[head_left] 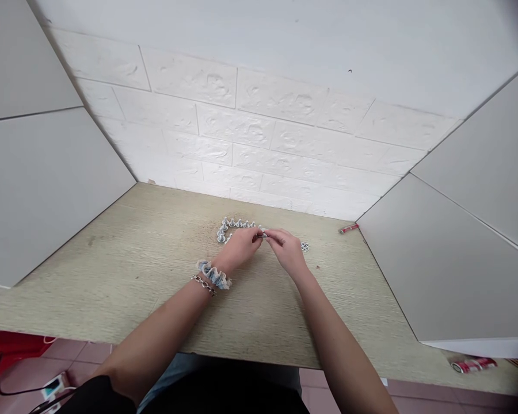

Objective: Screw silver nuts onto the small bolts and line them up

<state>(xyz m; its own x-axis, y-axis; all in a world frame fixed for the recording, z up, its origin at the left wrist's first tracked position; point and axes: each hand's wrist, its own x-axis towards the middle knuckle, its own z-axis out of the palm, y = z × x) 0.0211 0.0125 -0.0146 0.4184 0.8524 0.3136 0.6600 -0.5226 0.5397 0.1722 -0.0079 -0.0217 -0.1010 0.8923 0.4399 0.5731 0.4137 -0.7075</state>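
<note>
My left hand (242, 244) and my right hand (288, 251) meet above the table, their fingertips pinched on a small metal piece (262, 234). It looks like a bolt, but the fingers hide most of it. Just behind and left of my left hand, several silver bolts with washers (239, 223) stand upright in a bent row. Part of that row is covered by my hands. Right of my right hand lies a small cluster of silver nuts or washers (305, 246), too small to tell which.
The wooden table (259, 310) runs up to a white brick-pattern wall (259, 132). Grey panels flank it at left (56, 190) and right (466, 259). One red cylinder (349, 229) lies in the back right corner, another red cylinder (475, 365) near the front right edge.
</note>
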